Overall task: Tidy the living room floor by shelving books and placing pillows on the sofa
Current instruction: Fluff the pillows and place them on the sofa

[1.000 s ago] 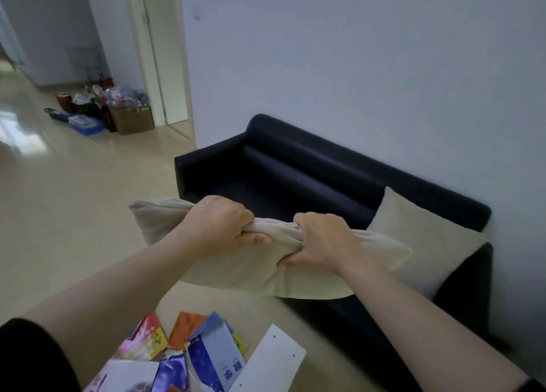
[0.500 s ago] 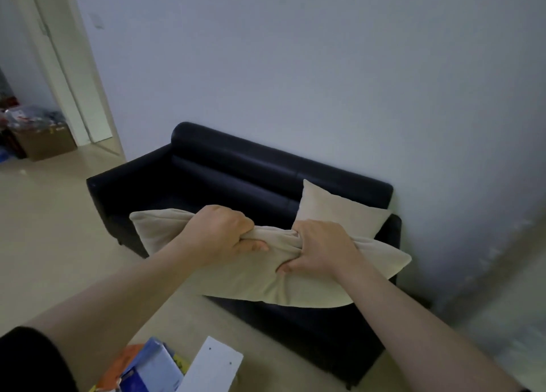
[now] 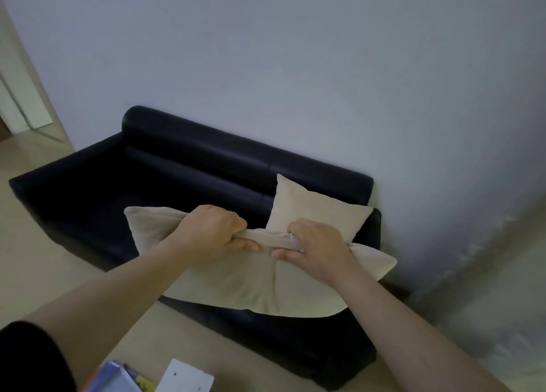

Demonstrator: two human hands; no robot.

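Beige and bunched: clenched the pillow [image 3: 236,282] in left hand [image 3: 212,232] and right hand [image 3: 316,249], fists tight. Needed lowering onto the sofa [image 3: 177,170] just beyond the knuckles, released together.

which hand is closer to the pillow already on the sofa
Right. The right hand grips the held pillow just in front of the sofa pillow; the left hand grips it further to the left.

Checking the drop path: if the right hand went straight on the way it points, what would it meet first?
Beyond the pillow the right hand grips, probably the sofa backrest; the second pillow leaning there sits just right of that line. Depth is unclear.
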